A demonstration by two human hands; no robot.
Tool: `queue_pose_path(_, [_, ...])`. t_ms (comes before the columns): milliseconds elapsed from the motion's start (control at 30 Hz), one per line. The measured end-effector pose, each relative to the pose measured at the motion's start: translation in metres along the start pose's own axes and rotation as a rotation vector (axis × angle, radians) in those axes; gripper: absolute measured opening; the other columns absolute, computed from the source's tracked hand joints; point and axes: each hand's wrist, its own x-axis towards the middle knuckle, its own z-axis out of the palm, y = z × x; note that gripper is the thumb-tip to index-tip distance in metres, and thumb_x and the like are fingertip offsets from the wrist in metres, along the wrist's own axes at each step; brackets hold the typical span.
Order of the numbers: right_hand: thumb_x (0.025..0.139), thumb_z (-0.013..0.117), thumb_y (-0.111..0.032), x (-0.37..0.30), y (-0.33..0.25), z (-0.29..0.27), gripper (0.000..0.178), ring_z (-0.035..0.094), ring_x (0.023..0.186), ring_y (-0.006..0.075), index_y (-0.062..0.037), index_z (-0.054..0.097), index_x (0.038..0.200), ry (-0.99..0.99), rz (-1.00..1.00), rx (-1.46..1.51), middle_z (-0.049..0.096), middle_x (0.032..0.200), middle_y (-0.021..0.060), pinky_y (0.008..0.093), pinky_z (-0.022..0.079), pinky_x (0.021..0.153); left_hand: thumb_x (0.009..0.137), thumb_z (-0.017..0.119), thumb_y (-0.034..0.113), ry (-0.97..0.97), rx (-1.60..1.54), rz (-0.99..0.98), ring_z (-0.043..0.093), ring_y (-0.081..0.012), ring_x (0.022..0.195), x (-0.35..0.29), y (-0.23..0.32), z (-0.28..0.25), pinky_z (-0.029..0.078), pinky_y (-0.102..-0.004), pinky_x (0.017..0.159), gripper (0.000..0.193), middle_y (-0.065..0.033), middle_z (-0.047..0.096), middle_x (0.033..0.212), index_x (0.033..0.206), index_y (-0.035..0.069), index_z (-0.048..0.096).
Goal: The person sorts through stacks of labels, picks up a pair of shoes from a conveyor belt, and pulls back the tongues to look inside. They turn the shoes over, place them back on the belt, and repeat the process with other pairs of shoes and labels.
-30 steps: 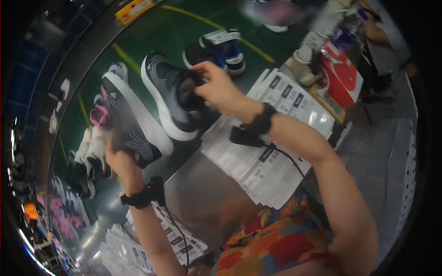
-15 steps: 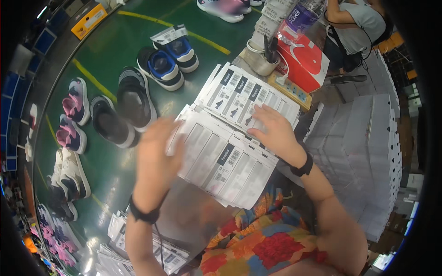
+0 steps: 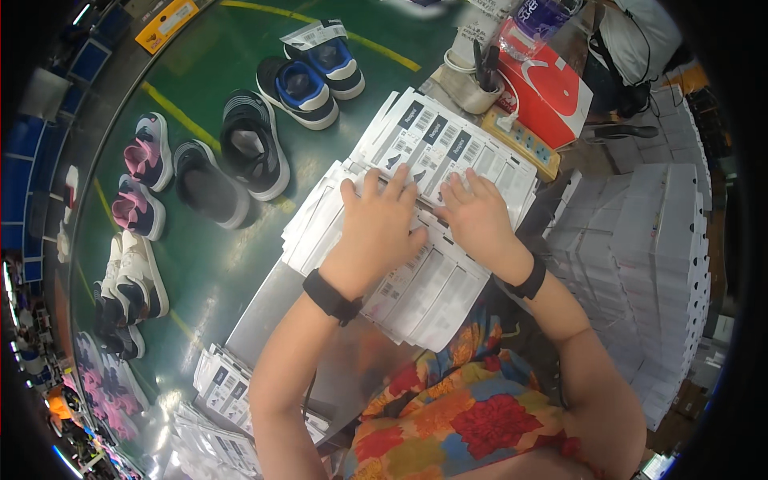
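A thick pile of white printed label sheets (image 3: 456,276) lies in front of me, with dark blocks and barcodes on them. Its upper part is a second stack of label sheets (image 3: 490,170), set just beyond the nearer one. My left hand (image 3: 372,232) rests palm down across the seam between the two stacks, fingers spread. Beside it, my right hand (image 3: 484,224) lies on the sheets with its fingers extended and fingertips on the far stack. Neither hand grips anything. My left hand covers part of the printing on the nearer stack.
Left, on a green table (image 3: 208,264), stand black shoes (image 3: 254,148), blue-lined shoes (image 3: 308,88), pink-and-navy shoes (image 3: 148,152) and white shoes (image 3: 136,268). More label sheets (image 3: 228,392) lie lower left. A power strip (image 3: 524,148), red box (image 3: 552,92) and tape roll (image 3: 472,88) sit beyond; stacked white boxes (image 3: 616,232) stand right.
My left hand has come from the left edge of the pile onto the sheets, next to my right hand. The right hand stays on the far stack. The whole view has shifted slightly.
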Motion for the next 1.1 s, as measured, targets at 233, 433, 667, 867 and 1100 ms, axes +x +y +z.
queue_pose_path(233, [0.086, 0.062, -0.017, 0.005, 0.007, -0.005, 0.027, 0.066, 0.101, 0.0397, 0.0025, 0.069, 0.104, 0.02, -0.005, 0.137, 0.07, 0.106, 0.0211, 0.0424, 0.05, 0.082, 0.076, 0.066, 0.037, -0.014, -0.039, -0.02, 0.046, -0.0347, 0.124, -0.002, -0.002, -0.003, 0.032, -0.0541, 0.099, 0.057, -0.0094, 0.052, 0.141, 0.124, 0.006, 0.063])
queue_pose_path(433, [0.08, 0.07, -0.028, 0.008, 0.014, -0.01, 0.026, 0.071, 0.086, 0.0356, -0.0065, 0.076, 0.095, 0.014, 0.198, 0.384, 0.073, 0.1, 0.015, 0.0389, 0.056, 0.072, 0.075, 0.067, 0.037, -0.01, -0.045, -0.015, 0.046, -0.0337, 0.123, -0.002, -0.003, -0.005, 0.032, -0.0548, 0.098, 0.058, -0.0093, 0.052, 0.142, 0.124, 0.006, 0.064])
queue_pose_path(667, [0.077, 0.075, -0.026, 0.016, 0.017, -0.026, 0.019, 0.07, 0.077, 0.0316, -0.008, 0.077, 0.082, -0.058, 0.373, 0.579, 0.073, 0.093, 0.013, 0.036, 0.055, 0.071, 0.074, 0.067, 0.036, -0.048, -0.018, -0.043, 0.046, -0.0354, 0.124, -0.004, 0.001, -0.003, 0.032, -0.0557, 0.099, 0.059, -0.0119, 0.051, 0.143, 0.125, 0.005, 0.064])
queue_pose_path(867, [0.091, 0.064, -0.014, 0.009, 0.027, 0.006, 0.013, 0.059, 0.073, 0.0132, -0.0019, 0.065, 0.096, 0.193, 0.579, 0.991, 0.063, 0.079, 0.0031, 0.0278, 0.049, 0.067, 0.073, 0.067, 0.036, -0.058, -0.024, -0.047, 0.046, -0.0357, 0.122, -0.002, 0.003, -0.006, 0.032, -0.0558, 0.098, 0.059, -0.0128, 0.051, 0.143, 0.123, 0.005, 0.064])
queue_pose_path(1100, [0.101, 0.055, -0.019, -0.013, 0.054, -0.065, 0.026, 0.062, 0.094, 0.0184, 0.0041, 0.056, 0.113, 1.286, 0.785, 0.927, 0.063, 0.104, 0.0113, 0.0328, 0.052, 0.084, 0.075, 0.07, 0.041, -0.067, -0.143, -0.034, 0.038, -0.0382, 0.132, -0.009, -0.001, -0.017, 0.028, -0.0589, 0.101, 0.066, -0.0139, 0.051, 0.141, 0.129, 0.004, 0.058])
